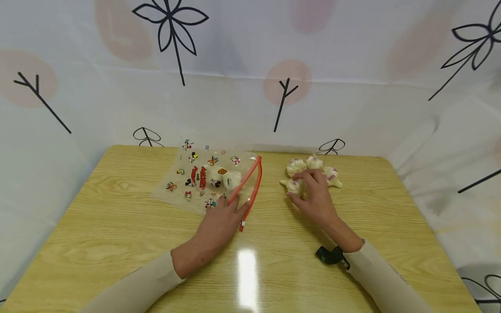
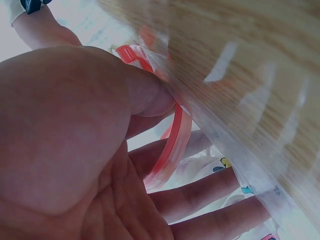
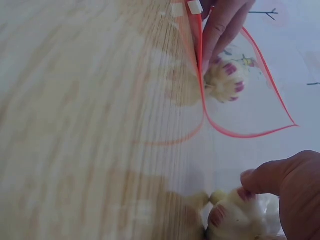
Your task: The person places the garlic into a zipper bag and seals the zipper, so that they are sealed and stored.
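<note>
At its red-edged mouth, a clear printed bag [image 1: 184, 174] is held by the left hand [image 1: 220, 224], the rim caught between the thumb and lightly spread fingers. A garlic bulb [image 1: 293, 187] is gripped on the table [image 1: 129, 243], to the right of the bag, by the thumb and bent fingers of the right hand [image 1: 316, 200]. Three more bulbs [image 1: 314, 162] are clustered close behind and beside it. Inside the bag, white garlic [image 1: 233, 179] (purple-marked, as shown in the right wrist view) can be seen near the opening.
</note>
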The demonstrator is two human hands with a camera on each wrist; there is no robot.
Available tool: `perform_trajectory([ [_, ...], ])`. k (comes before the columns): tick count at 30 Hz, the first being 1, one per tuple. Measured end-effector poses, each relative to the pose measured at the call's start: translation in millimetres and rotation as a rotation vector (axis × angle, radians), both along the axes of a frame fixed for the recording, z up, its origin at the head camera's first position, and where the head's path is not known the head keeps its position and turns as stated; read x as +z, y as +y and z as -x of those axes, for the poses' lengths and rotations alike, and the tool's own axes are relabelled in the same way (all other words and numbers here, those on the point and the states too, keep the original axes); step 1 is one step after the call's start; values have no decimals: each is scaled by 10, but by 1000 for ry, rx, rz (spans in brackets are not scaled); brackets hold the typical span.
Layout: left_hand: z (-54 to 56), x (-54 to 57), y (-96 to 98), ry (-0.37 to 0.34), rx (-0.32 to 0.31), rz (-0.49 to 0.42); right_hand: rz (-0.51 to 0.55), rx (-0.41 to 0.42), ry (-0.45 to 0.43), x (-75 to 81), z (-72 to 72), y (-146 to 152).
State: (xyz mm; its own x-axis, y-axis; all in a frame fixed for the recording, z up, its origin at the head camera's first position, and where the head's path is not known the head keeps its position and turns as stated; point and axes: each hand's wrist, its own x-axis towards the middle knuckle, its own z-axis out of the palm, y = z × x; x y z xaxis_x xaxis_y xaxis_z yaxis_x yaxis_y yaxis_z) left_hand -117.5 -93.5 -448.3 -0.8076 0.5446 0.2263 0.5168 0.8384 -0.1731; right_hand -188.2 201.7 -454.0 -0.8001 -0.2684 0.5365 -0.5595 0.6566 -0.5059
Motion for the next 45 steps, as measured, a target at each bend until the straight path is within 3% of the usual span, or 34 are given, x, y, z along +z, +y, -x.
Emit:
perform_trajectory([
  [12, -5, 6, -23, 14, -10, -26, -16, -27, -91, 4, -48, -50],
  [21, 19, 41, 49, -37, 14, 13, -32, -36, -125, 55, -48, -4],
  [45, -7, 30, 7, -37, 8, 2, 56, 10, -132, 26, -97, -127],
])
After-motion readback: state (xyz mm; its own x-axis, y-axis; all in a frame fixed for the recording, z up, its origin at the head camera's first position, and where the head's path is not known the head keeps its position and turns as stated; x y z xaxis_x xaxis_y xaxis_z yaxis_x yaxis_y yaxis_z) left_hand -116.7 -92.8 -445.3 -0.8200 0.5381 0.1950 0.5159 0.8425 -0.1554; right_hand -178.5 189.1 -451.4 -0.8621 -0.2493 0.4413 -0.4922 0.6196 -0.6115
